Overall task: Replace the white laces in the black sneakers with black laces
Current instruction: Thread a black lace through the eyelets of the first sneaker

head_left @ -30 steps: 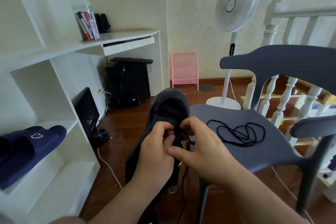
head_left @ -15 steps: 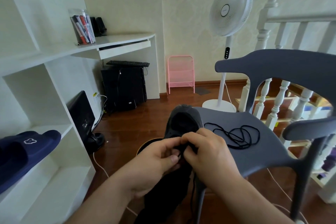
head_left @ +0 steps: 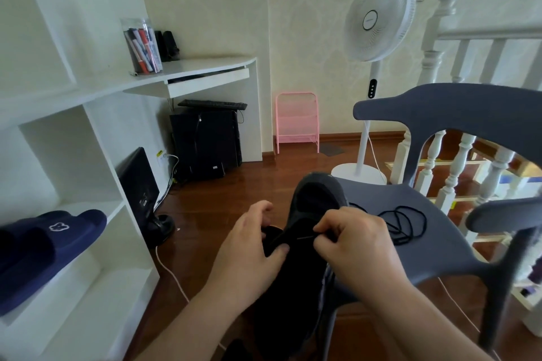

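While your right hand [head_left: 356, 243] is pinching the black lace [head_left: 305, 238] over the sneaker [head_left: 305, 267] propped against the chair [head_left: 390, 205] and your left hand [head_left: 249, 246] is steadying it, loose-fingered, you're risking the aglet slipping out.

The black sneaker [head_left: 296, 278] is partly hidden behind both hands, its eyelets too dark to tell.

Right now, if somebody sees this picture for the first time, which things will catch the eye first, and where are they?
First, the black sneaker at bottom centre, with the right hand pinching a black lace at its tongue and the left hand at its side. Next, the grey chair at right, a loose black lace coiled on its seat. The white fan stands behind.
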A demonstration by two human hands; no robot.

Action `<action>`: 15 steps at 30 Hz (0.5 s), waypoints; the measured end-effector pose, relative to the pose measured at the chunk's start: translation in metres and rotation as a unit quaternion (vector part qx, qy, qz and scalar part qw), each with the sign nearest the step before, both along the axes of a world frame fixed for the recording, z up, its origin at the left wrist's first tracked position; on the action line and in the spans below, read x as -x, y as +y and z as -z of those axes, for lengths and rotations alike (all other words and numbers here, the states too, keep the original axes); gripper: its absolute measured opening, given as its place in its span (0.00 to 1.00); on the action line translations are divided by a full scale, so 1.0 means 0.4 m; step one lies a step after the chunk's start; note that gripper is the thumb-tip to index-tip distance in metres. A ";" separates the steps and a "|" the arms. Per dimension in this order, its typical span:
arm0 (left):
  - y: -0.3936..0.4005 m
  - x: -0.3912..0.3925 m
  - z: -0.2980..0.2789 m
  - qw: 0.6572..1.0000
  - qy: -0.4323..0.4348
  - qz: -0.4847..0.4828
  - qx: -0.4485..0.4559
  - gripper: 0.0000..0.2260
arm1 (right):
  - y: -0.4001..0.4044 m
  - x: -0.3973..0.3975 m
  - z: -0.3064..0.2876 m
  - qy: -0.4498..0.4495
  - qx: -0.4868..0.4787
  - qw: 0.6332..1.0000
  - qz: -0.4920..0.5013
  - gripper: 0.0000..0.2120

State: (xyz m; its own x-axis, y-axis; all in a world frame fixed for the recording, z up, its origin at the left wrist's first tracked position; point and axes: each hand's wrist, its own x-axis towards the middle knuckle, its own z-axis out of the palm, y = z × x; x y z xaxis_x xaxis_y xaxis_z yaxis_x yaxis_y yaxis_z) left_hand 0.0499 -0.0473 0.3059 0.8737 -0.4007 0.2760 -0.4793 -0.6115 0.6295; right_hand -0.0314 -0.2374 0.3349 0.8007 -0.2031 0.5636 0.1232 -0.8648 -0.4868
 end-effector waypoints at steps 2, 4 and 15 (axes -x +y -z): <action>-0.002 -0.012 0.012 0.995 0.100 0.003 -0.003 0.21 | 0.010 0.000 0.010 0.002 -0.003 1.000 -0.013 0.10; -0.001 -0.014 0.015 0.996 0.086 0.001 -0.020 0.13 | 0.013 -0.004 0.020 0.012 -0.007 1.000 -0.023 0.09; -0.041 0.016 0.045 0.991 0.082 0.002 -0.104 0.26 | 0.025 -0.022 0.036 0.084 0.120 0.989 -0.035 0.05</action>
